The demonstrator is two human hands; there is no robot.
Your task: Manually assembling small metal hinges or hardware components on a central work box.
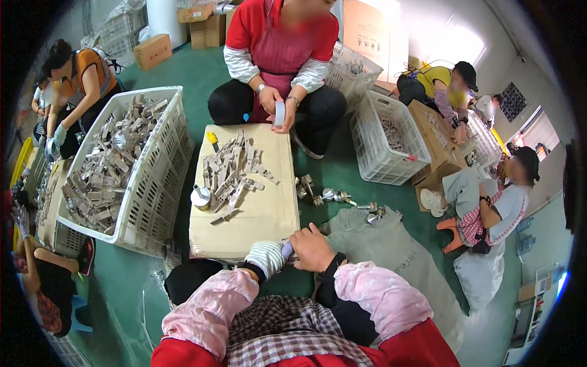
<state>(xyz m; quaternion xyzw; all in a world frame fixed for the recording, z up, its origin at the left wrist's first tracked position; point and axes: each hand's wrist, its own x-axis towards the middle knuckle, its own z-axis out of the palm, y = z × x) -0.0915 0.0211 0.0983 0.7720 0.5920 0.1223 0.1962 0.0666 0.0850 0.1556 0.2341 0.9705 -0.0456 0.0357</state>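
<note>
My left hand (268, 258), in a striped glove with purple fingertips, meets my bare right hand (310, 249) at the near right corner of a cardboard-topped work surface (263, 220). Both hands are closed, fingers bent inward. What lies between them is hidden by the fingers. Beyond them on the cardboard is a loose pile of flat metal hinge-like pieces (232, 168), with one piece (225, 216) lying nearest me. A small white round container (200, 197) with a thin spout stands left of the pile. At the far left corner lies a yellow-handled item (212, 139).
A white crate (156, 183) full of metal pieces stands left. Across from me a person holds a tape roll (279, 114). Round metal parts (336, 196) and a pale sack (379, 244) lie right on the floor. Another crate (391, 162) and several people are farther off.
</note>
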